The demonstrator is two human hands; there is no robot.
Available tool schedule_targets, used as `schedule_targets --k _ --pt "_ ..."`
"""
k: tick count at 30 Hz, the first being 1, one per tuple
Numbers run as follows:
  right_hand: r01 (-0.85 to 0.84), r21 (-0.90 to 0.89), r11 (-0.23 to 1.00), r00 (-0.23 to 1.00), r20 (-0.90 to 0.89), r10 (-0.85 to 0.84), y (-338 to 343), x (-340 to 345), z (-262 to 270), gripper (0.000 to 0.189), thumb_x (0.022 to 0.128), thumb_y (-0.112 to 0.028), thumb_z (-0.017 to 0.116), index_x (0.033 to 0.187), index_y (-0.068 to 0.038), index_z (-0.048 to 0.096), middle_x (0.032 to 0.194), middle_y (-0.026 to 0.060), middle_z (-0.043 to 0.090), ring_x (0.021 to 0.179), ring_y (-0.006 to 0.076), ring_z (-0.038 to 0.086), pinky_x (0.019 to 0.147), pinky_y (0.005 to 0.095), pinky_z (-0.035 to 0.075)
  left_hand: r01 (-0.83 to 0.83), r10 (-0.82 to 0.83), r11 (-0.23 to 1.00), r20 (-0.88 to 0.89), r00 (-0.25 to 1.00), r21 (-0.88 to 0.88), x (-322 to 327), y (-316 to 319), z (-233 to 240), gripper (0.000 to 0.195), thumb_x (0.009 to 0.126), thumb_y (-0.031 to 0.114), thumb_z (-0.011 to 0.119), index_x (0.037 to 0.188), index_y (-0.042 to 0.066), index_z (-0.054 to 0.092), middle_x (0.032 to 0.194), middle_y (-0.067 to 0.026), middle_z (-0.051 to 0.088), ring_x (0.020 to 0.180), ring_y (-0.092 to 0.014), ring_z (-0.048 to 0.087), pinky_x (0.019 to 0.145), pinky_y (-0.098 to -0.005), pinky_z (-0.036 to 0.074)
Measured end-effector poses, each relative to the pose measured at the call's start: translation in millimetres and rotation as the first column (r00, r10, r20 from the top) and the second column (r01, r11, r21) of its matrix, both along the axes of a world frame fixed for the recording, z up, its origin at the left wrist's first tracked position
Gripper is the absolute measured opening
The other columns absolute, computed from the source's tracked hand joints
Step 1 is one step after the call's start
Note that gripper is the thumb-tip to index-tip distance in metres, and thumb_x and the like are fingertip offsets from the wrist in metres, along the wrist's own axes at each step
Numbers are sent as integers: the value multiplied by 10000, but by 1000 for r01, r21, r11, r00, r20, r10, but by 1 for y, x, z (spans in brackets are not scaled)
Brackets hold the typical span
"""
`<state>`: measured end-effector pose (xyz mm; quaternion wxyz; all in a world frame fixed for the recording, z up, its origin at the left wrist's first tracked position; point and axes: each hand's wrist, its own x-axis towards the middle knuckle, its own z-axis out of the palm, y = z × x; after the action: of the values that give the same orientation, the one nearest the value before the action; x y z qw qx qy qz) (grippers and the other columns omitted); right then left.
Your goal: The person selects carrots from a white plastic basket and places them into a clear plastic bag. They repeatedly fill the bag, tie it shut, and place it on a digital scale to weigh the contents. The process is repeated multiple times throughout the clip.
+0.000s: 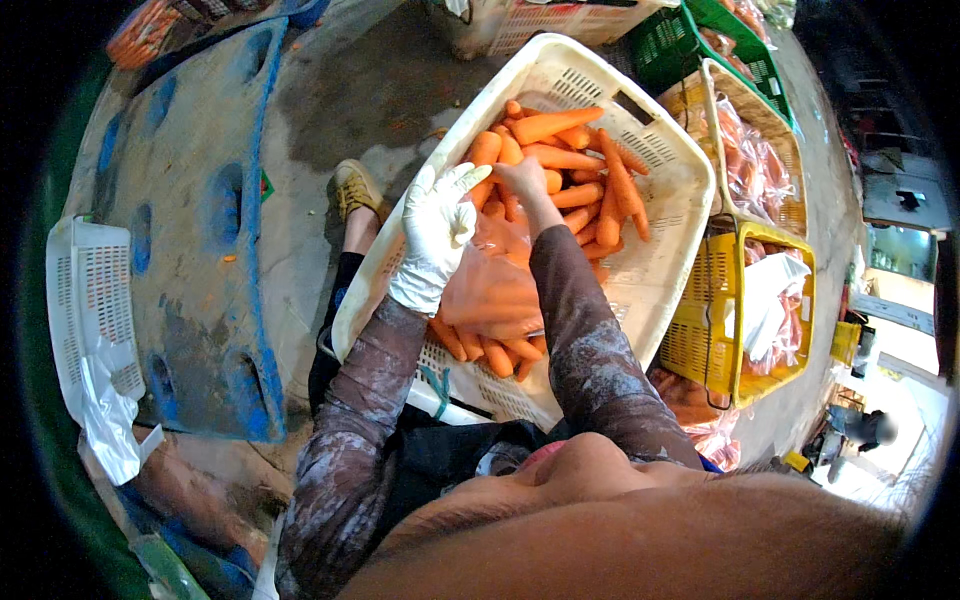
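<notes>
A large white plastic crate [679, 247] holds loose carrots [577, 196] and lies in front of me. On the near carrots rests a clear plastic bag of carrots [491, 281]. My left hand [442, 225], in a white glove, is at the crate's left side beside the bag's upper end, its fingers bent and partly spread; whether it pinches the bag's film cannot be told. My right hand [523, 180], bare, reaches into the carrot pile just above the bag, its fingertips against carrots close to the left fingertips. What it grips is partly hidden.
On the right stand a yellow crate [686, 300], a cream crate [718, 150] and a green crate [664, 49] with bagged carrots. A blue-edged, dirty plastic pallet [191, 300] lies on the left, with a white basket [97, 247] and plastic bags [109, 420] beyond it.
</notes>
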<state>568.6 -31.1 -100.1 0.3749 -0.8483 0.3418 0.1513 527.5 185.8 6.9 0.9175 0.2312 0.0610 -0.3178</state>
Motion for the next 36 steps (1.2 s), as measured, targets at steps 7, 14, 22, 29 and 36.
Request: schedule_targets --k 7,14,22,29,36 --pt "5 999 36 752 20 -659 50 -132 24 448 723 -139 711 1134 -40 563 1155 82 592 1071 233 561 874 364 484 -12 13 1000 -97 995 10 1 12 -11 815 893 592 423 1341 -84 344 1334 -219 487 585 -110 508 393 -181 359" --pt "-750 -292 594 626 -21 780 3 -181 0 427 667 -195 747 1063 -82 632 1066 126 628 1028 296 582 902 388 450 88 -89 984 -3 996 155 -2 -6 -8 826 888 618 410 1321 -86 399 1281 -189 545 532 -76 492 414 -181 365" --pt "-414 207 886 905 196 378 -88 -116 53 365 817 -213 716 1099 -12 599 994 42 638 897 134 609 802 298 501 112 -113 989 4 994 92 -6 -4 1 711 929 566 370 1233 -63 505 1227 -184 579 506 -71 471 390 -170 319" --pt "-740 408 535 672 477 567 0 -125 39 525 732 -220 771 1179 -41 560 1111 40 609 1094 147 541 979 333 404 95 -88 988 -58 994 121 -3 6 -4 779 892 613 404 1232 -81 496 1204 -188 582 543 -70 491 393 -171 330" --pt "-630 427 649 771 246 587 -22 -137 48 544 726 -183 724 1215 -4 566 1160 64 612 1080 164 552 947 323 423 89 -85 994 -82 993 57 5 6 -5 810 868 623 437 1237 -98 479 1183 -199 584 525 -86 490 374 -179 332"
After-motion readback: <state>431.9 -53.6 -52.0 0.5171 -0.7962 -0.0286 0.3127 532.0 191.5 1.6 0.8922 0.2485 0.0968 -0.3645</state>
